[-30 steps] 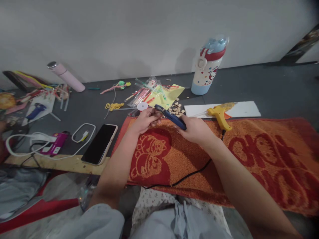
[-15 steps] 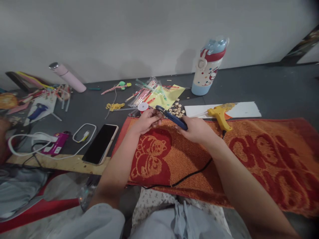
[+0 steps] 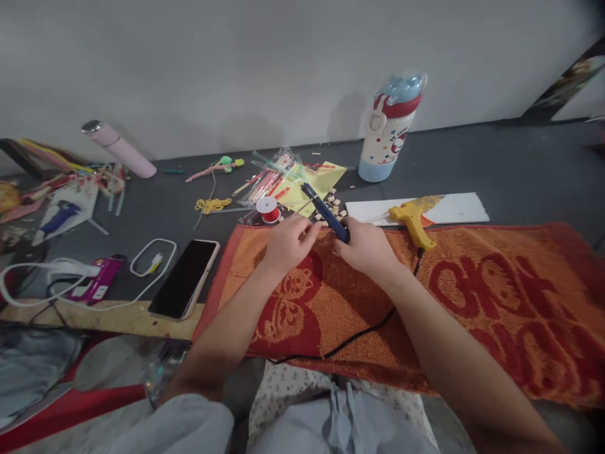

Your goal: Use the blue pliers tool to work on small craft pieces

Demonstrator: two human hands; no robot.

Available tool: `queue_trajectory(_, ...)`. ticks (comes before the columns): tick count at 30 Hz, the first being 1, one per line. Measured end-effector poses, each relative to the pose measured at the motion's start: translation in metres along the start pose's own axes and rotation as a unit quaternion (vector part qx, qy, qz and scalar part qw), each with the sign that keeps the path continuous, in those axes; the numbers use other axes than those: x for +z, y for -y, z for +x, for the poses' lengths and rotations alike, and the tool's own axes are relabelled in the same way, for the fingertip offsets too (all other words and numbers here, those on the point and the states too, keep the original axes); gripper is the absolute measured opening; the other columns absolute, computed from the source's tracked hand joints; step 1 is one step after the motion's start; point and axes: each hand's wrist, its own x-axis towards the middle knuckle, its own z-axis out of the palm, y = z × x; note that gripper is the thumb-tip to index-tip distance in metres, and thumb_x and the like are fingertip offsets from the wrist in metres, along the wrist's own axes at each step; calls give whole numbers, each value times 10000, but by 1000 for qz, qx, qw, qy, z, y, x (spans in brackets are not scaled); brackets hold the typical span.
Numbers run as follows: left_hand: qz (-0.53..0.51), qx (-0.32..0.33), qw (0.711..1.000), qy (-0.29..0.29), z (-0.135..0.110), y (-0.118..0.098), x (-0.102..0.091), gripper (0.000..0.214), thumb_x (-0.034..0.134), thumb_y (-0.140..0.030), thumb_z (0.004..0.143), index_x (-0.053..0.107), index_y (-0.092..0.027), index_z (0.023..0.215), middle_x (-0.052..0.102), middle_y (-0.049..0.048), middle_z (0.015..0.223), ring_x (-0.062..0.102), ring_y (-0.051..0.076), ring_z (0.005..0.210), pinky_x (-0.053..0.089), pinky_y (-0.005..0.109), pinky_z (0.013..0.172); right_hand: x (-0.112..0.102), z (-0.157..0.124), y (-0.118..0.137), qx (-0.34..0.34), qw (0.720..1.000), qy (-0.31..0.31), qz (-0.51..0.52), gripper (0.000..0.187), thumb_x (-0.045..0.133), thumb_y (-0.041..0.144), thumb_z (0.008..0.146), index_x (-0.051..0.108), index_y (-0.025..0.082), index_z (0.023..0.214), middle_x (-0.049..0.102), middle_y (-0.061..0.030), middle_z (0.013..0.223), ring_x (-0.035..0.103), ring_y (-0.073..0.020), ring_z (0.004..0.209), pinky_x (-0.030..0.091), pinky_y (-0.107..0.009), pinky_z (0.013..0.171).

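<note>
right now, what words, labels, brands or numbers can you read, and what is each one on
"CUTE": on the bottle, small, last letter blurred, so likely but not certain.
Towel: large red letter-like shapes, too unclear to read.
Blue tool in the right hand: none readable.
No other text can be made out.

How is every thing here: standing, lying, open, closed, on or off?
Right hand: closed on tool
Tool: held; open or shut unclear
Left hand: curled, hold unclear
Spool: standing
Phone: screen up, dark
Bottle: upright, closed
Flask: capped
Yellow glue gun: lying down
Blue glue gun: lying down
Towel: spread out
</note>
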Motion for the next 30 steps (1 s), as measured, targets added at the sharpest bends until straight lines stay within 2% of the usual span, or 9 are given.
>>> queue_trajectory(3,-41,-91,991,94,-4,-12,5,394,510,-519,861,573,-169,689,606,40,656,559,157,635,422,289,621,0,-2,3,-2,1000,-6,5,294,439,339,846,589,155,1020,718,-148,894,669,-299,802,375,-313,620)
queue_trajectory(5,-132,-134,975,121,-5,-17,11,423,526,-568,833,610,-154,809,669,67,768,607,180,709,455,300,663,1,-2,5,-8,1000,-4,9,303,436,331,842,587,151,1034,719,-153,903,668,-302,804,378,-314,621)
queue_trajectory(8,-293,-153,936,123,-5,-19,19,493,549,-596,807,594,-137,981,691,109,982,637,212,905,491,321,807,2,-3,8,-21,1000,-4,20,296,430,310,838,587,152,1033,722,-149,900,669,-302,793,374,-312,611)
queue_trajectory(11,-377,-163,904,116,-6,-21,24,511,570,-596,795,573,-142,1028,663,120,1089,613,223,1010,472,342,914,4,-4,10,-35,999,-8,33,284,433,281,827,589,158,1029,724,-142,902,669,-297,790,374,-309,613)
queue_trajectory(15,-403,-182,891,101,-8,-22,26,491,579,-591,791,576,-148,1001,644,120,1111,588,233,1055,450,357,957,4,-4,11,-40,998,-7,43,270,441,272,821,594,161,1014,723,-143,894,669,-296,792,380,-310,618)
queue_trajectory(30,-401,-182,893,97,-10,-21,28,529,570,-635,769,584,-138,951,644,124,1041,578,254,1047,438,389,953,6,-4,10,-44,998,-13,43,236,441,271,808,591,169,960,720,-141,882,673,-307,789,370,-317,604)
